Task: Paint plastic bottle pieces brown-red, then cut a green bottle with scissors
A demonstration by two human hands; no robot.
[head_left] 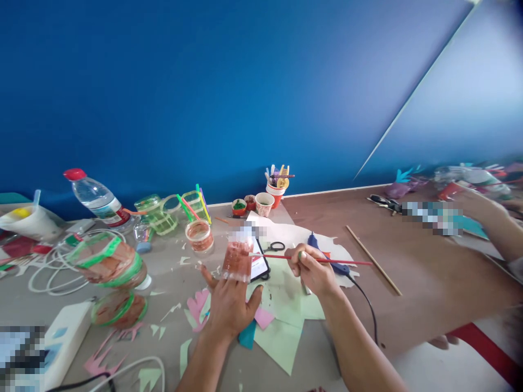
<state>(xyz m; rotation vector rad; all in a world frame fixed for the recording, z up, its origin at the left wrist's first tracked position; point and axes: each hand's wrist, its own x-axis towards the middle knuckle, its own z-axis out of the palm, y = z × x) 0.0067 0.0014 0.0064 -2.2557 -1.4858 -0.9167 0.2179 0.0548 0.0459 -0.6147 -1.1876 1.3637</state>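
A clear plastic cup [237, 262], coated in reddish-brown paint, sits over the fingers of my left hand [230, 307], which holds it from inside. The thumb and one finger stick out beside it. My right hand [311, 268] is closed around a thin red paintbrush [347, 262], whose tip touches the cup's right side. Partly behind the cup lies a phone [260, 268] with a lit screen. Beyond my right hand rests a blue glue gun [341, 268] on white paper. Pale green paper [281, 340] lies under my hands.
Small paint cups [239, 207] and a cup of plastic cutlery [275, 189] stand by the blue wall. At left are a water bottle [98, 198], green-banded painted cups [108, 261], cables and a power strip [67, 340]. A wooden stick [373, 260] and another person's arm [490, 218] are right.
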